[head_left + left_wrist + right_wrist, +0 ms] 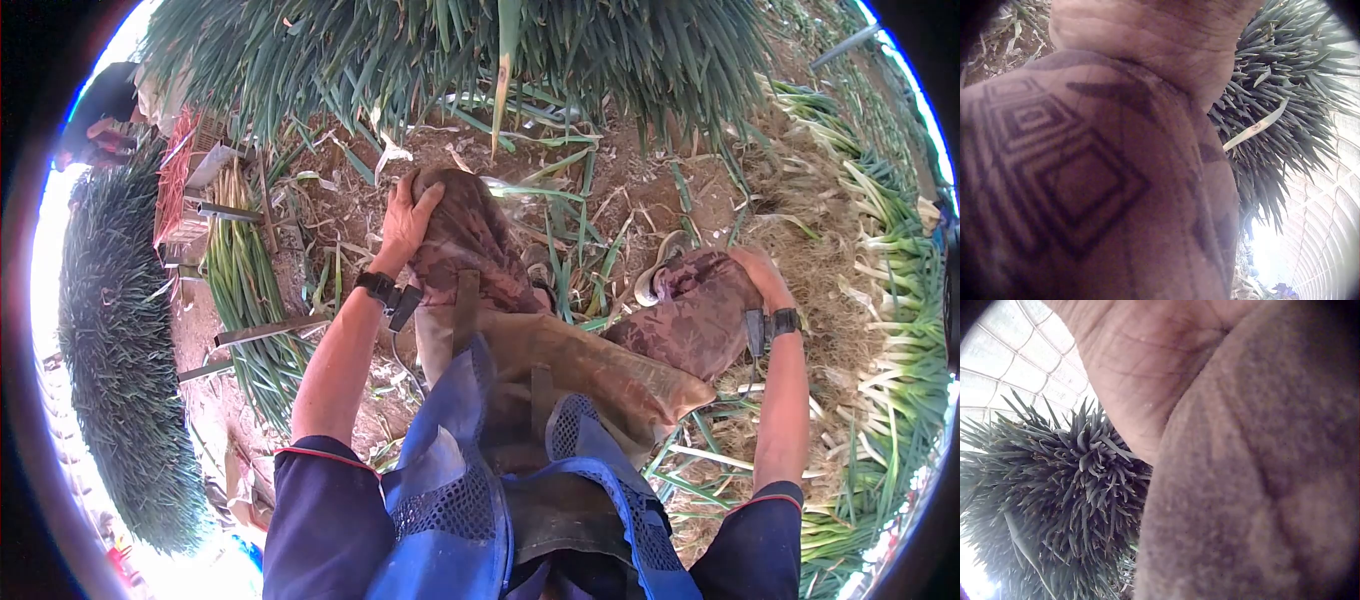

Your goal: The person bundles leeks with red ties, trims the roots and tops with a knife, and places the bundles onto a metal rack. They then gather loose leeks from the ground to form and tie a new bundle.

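Note:
My left hand (pixel 405 228) rests on the left knee of the patterned trousers (pixel 472 225), thumb spread apart from the fingers. On the other side, my right hand (pixel 764 276) lies over the outer side of the right knee, its fingertips partly hidden. The left wrist view shows the heel of the left hand (pixel 1147 40) against the printed cloth (pixel 1100 187). In the right wrist view the right palm (pixel 1138 375) sits on the trouser fabric (pixel 1247 494). Ahead of the knees stands a large heap of green onions (pixel 450 60), leaf tips facing me.
Green onions with white stems and roots (pixel 890 335) line the right side. At left, a bunch of green onions (pixel 243 275) lies across metal bars (pixel 268 332), near a red crate (pixel 178 185) and another leafy heap (pixel 120 350). Another person (pixel 100 115) is at far left. Loose leaves litter the soil.

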A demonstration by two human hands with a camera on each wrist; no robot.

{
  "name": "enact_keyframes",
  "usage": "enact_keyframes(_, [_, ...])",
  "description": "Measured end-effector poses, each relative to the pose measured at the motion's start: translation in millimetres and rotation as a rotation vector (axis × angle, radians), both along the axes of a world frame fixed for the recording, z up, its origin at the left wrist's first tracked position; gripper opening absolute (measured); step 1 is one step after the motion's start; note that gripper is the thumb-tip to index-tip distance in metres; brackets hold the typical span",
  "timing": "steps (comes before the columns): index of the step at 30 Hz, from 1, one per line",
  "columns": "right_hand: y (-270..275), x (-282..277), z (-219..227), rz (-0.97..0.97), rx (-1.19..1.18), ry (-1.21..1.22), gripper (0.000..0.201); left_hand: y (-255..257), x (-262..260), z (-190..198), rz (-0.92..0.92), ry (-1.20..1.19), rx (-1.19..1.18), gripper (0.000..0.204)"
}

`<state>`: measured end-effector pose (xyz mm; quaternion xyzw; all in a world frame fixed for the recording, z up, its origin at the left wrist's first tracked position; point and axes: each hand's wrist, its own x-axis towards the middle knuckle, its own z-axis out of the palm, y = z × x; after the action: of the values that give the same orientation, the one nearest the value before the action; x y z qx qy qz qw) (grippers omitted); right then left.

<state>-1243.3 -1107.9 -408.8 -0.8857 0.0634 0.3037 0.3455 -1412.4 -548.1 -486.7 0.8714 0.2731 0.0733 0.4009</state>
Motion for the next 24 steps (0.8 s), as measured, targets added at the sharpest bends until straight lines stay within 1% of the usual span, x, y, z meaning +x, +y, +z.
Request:
enact_keyframes(3, [-10, 5, -9, 0.037, 0.008, 0.013, 0.038, 1, 0, -2, -0.004, -0.014, 0.005, 0.077])
enact_keyframes(5, [-5, 2, -5, 0.05, -0.001, 0.011, 0.038, 0, 0, -1, -0.005, -0.012, 0.002, 0.077])
enact_keyframes(7, [-2, -4, -3, -0.013, 0.037, -0.044, 0.041, 0, 0, 0, -0.005, -0.009, 0.001, 0.077])
enact_keyframes(8, [-5, -3, -6, -0.013, 0.037, -0.044, 0.041, 0, 0, 1, -0.004, -0.006, -0.007, 0.077])
enact_keyframes(10, [-7, -1, -8, 0.087, 0.01, -0.118, 0.04, 1, 0, -1, -0.003, -0.002, -0.015, 0.078])
enact_keyframes(11, [-7, -2, -8, 0.086, 0.009, -0.118, 0.04, 2, 0, -3, -0.009, -0.005, -0.01, 0.079])
enact_keyframes(13, [-7, -4, -8, 0.007, 0.014, -0.104, 0.041, 4, 1, -6, -0.017, -0.007, -0.006, 0.08])
enact_keyframes(14, [-7, -3, -6, 0.005, 0.013, -0.104, 0.041, 4, 1, -8, -0.014, -0.011, -0.009, 0.081])
enact_keyframes(16, [-5, -1, -2, 0.048, -0.03, -0.031, 0.039, 6, 1, -10, -0.012, -0.015, -0.012, 0.081])
enact_keyframes(18, [-2, -2, 2, 0.018, -0.031, -0.013, 0.039, 7, 1, -13, -0.012, -0.007, -0.002, 0.081])
enact_keyframes(21, [5, -5, 9, -0.015, -0.017, 0.009, 0.039, 3, 1, -4, -0.016, 0.003, -0.015, 0.081])
enact_keyframes(23, [2, -4, 5, -0.019, -0.003, 0.013, 0.039, 3, 1, -3, -0.018, 0.005, -0.018, 0.081])
enact_keyframes(24, [0, -4, 0, -0.03, 0.025, -0.029, 0.039, 3, 1, -3, -0.02, 0.007, -0.022, 0.08])
